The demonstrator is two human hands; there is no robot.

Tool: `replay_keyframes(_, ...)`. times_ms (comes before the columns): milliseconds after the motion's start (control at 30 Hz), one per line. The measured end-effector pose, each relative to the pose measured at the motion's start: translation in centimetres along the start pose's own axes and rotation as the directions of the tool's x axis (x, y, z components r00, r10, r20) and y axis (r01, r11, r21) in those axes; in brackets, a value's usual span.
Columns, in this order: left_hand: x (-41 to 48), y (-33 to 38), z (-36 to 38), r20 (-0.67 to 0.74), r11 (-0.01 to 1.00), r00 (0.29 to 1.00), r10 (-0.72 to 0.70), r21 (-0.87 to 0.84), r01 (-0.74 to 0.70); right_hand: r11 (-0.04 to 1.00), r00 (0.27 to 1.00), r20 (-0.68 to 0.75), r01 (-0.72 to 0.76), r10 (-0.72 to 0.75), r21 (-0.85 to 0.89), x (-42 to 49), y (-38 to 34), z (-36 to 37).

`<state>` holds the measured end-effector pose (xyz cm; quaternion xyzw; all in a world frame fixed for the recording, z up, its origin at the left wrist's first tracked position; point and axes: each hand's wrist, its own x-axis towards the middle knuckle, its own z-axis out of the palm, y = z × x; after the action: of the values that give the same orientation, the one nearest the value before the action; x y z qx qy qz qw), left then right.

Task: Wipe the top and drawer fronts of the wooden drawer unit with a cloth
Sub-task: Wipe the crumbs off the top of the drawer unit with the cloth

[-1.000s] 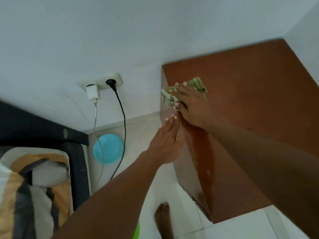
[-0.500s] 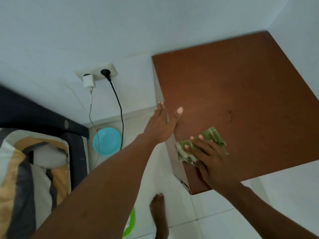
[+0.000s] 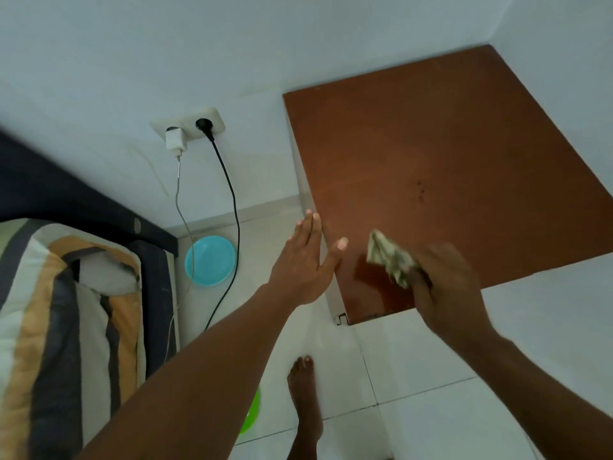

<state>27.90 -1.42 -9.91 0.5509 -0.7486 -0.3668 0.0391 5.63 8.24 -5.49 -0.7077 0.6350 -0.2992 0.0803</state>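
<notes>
**Cloth lifting off at the unit's front left corner**

The right hand (image 3: 444, 287) is closing around the bunched cloth (image 3: 389, 257), having swept from the back left corner of the unit (image 3: 431, 161) forward, and is now rising over its front edge. The top pass looks nearly done; drawer fronts remain. The left hand (image 3: 305, 260) is hovering flat and empty beside the left edge. The blue bowl (image 3: 210, 260) on the floor is sitting empty.

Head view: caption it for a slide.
Right hand lifts a crumpled cloth over the wooden drawer unit top; open left hand at its edge.
</notes>
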Motion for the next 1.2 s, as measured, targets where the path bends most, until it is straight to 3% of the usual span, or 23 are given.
replay_keyframes(100, -1.8, 0.0, 1.2, -0.035, 0.999, 0.999, -0.014, -0.052, 0.012, 1.0, 0.999, 0.036, -0.024, 0.024, -0.014, 5.3, -0.1, 2.6)
replay_keyframes(200, -3.6, 0.3, 1.8, -0.078, 0.991, 0.997, 0.016, -0.134, -0.027, 0.998, 0.977, 0.203, 0.057, -0.063, 0.032, 6.4, -1.6, 6.4)
replay_keyframes(367, -6.9, 1.4, 2.0, 0.068, 1.0, 0.998, -0.011, -0.028, 0.013, 0.978, 0.951, 0.23, 0.204, -0.207, 0.035, -1.2, -2.1, 4.2)
replay_keyframes(533, -7.0, 4.2, 2.9, 0.03, 0.995, 0.999, 0.042, 0.086, -0.045, 0.991, 0.928, 0.352, 0.135, -0.12, -0.019, -10.7, 0.6, 0.8)
replay_keyframes(600, -6.1, 5.1, 3.6, 0.057, 0.97, 0.989, 0.138, 0.193, -0.147, 1.0, 0.955, 0.297, 0.014, -0.009, -0.013, -13.5, 1.3, -0.9)
replay_keyframes(667, -5.4, 5.1, 4.3, 0.087, 0.934, 0.975, 0.206, 0.278, -0.222, 0.994, 0.99, 0.09, -0.106, 0.105, 0.013, -13.5, 1.6, -2.2)
replay_keyframes(767, -4.9, 4.7, 5.4, 0.127, 0.867, 0.954, 0.272, 0.396, -0.301, 0.972, 0.96, -0.156, -0.236, 0.232, -0.01, -9.3, 1.9, -2.8)
replay_keyframes(833, -4.4, 4.4, 5.5, 0.124, 0.848, 0.944, 0.304, 0.417, -0.328, 0.963, 0.953, -0.157, -0.268, 0.259, -0.038, -5.8, 2.5, -1.5)
replay_keyframes(967, -3.1, 3.5, 5.1, 0.175, 0.772, 0.903, 0.393, 0.47, -0.428, 0.965, 0.973, -0.004, -0.23, 0.231, -0.127, -4.9, 2.0, 1.8)
replay_keyframes(1200, -2.6, 2.7, 5.4, 0.153, 0.701, 0.866, 0.477, 0.528, -0.479, 0.95, 0.953, -0.103, -0.296, 0.286, -0.099, -9.4, 1.1, 1.7)
